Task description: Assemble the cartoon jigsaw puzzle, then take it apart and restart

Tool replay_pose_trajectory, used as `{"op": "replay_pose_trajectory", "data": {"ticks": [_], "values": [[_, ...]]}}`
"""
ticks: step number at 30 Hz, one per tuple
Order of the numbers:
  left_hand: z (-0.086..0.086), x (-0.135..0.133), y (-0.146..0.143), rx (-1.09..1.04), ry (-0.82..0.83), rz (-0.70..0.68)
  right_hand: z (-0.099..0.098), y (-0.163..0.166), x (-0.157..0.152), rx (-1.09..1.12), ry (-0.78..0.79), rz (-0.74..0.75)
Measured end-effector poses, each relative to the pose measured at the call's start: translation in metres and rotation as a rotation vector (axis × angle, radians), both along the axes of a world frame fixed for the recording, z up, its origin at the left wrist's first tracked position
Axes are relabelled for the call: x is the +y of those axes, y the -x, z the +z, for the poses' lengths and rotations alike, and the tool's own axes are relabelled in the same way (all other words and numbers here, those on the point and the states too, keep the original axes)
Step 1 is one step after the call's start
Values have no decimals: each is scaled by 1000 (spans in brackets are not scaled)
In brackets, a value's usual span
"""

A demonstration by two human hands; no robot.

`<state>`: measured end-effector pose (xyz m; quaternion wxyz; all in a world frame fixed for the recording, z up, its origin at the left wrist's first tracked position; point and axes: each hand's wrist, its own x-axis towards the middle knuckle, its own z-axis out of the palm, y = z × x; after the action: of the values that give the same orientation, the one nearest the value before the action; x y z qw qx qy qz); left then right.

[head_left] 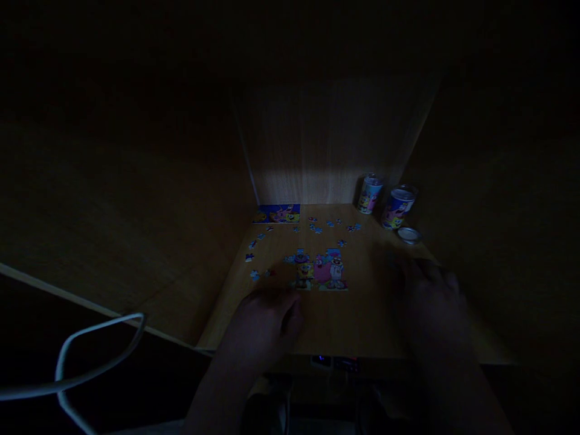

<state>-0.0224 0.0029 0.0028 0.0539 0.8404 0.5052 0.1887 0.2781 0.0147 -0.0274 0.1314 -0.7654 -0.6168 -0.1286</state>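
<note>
Nearest, well to the left of the joined puzzle section [324, 272]: a looped white cable [99, 323], clear of the wooden board [357, 320]. Then, in front of the section and a little to its left: the left hand [267, 314], fingers curled inward, thumb close to them. Cannot tell about anything pinched inside. Perhaps held low there for reaching the section without covering its print.

To the right of the section, apart from it: the right hand [432, 296], back upward, fingers loosely bent, tips lost in shadow. Cannot tell how far open, or whether holding anything.

Next, the section itself, flat on the board, cartoon figures upright toward the wearer; likely turned so for easy viewing.

Left of the section and behind it: loose puzzle pieces [318, 230], mostly spread apart, probably for showing each print separately.

Behind the section and to its right: a round lid [409, 235], then a nearer printed can [398, 208] and a farther printed can [370, 196], both upright, perhaps parked out of the way.

Farthest, behind the section and to its left: a printed blue strip [284, 214], flat on the board, probably tucked there for saving space.
</note>
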Motion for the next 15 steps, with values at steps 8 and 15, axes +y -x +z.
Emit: {"op": "replay_pose_trajectory", "data": {"ticks": [8, 15], "values": [[-3, 0, 1, 31, 6, 4, 6, 14, 2, 5, -10, 86], [-6, 1, 2, 24, -6, 6, 2, 13, 5, 55, -7, 126]]}}
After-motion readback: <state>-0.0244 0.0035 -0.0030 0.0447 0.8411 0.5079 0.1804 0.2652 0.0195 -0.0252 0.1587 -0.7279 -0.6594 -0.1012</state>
